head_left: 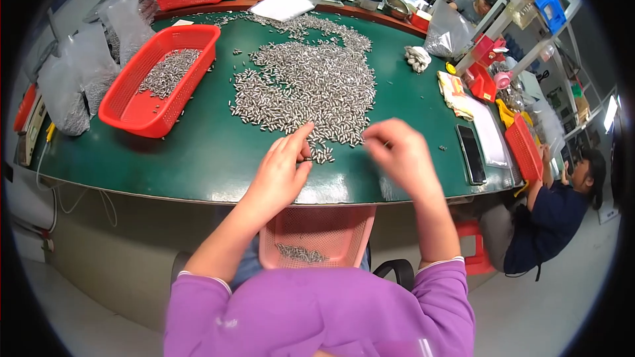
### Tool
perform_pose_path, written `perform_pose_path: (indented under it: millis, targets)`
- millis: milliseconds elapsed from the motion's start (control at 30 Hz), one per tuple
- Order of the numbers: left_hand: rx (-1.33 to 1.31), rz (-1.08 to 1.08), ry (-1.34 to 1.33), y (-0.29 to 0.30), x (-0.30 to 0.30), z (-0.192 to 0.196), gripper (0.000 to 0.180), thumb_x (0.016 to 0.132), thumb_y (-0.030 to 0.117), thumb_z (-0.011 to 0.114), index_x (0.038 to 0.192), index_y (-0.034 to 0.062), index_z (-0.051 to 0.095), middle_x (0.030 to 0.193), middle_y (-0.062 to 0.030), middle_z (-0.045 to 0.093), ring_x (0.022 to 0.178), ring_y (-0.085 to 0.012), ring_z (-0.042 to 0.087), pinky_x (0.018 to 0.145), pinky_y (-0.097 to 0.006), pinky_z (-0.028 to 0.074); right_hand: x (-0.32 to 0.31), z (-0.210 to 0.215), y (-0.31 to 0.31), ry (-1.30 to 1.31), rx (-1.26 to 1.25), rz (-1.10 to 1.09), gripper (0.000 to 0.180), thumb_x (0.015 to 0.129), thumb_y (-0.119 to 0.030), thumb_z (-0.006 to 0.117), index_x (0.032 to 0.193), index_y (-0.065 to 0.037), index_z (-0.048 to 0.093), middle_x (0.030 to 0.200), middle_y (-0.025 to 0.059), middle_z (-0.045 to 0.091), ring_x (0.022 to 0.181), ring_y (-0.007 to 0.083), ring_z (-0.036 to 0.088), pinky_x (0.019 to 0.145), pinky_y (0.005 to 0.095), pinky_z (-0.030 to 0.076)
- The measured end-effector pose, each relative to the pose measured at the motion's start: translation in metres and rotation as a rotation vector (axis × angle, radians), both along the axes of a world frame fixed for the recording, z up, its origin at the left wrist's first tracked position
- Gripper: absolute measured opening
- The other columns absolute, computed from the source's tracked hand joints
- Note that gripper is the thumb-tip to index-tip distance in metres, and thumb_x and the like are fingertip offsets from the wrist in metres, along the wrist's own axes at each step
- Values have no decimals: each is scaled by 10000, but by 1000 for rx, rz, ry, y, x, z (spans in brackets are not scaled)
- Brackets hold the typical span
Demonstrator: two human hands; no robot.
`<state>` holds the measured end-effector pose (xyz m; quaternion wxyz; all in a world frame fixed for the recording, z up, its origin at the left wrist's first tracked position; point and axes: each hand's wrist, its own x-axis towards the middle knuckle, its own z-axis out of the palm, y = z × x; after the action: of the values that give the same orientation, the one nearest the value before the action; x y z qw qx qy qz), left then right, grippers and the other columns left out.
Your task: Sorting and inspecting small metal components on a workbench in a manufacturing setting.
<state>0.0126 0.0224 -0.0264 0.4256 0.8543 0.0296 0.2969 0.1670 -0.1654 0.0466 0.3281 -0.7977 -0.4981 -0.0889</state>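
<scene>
A wide heap of small silvery metal pins (311, 79) covers the middle of the green table. My left hand (281, 168) rests at the near edge of the heap, fingers stretched forward and thumb apart. A small group of pins (322, 154) lies beside its fingertips. Just right of the heap, my right hand (403, 155) is over the table with bent fingers. Motion blurs it, so I cannot see whether it holds a pin. Below the table edge, a pink perforated basket (316, 221) sits at my lap with some pins in it.
A red basket (122, 102) with pins stands left, by filled plastic bags (66, 89). On the right lie a phone (470, 153), a white glove (417, 59) and a red basket (524, 147). A co-worker (552, 218) sits at the far right. The table's near edge (198, 195) curves before me.
</scene>
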Motion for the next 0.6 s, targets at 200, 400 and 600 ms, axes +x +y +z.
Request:
perform_pose_path:
  millis: [200,400,600]
  targets:
    - [23,-25,51,-6,2,3,690,830,-62,690,1470,66,468,965,-80,649,914,-230,618,854,-359,526,-34,-27,13,70,-59,94,158,813,-91,735,953,-35,687,900,143,660,896,360,650,801,447,524]
    - [44,-63,68,-15,-1,3,707,833,-60,691,1486,63,449,995,-90,642,932,-237,620,873,-371,527,-40,-35,19,132,-7,117,141,818,-47,731,953,-25,695,883,122,663,865,333,659,778,425,532]
    - [-54,-42,118,-19,-6,11,766,840,-78,668,1535,76,387,1087,-101,610,944,-230,609,874,-367,519,-47,-44,17,273,56,78,179,819,-17,733,996,-28,708,895,95,673,836,254,674,727,368,551]
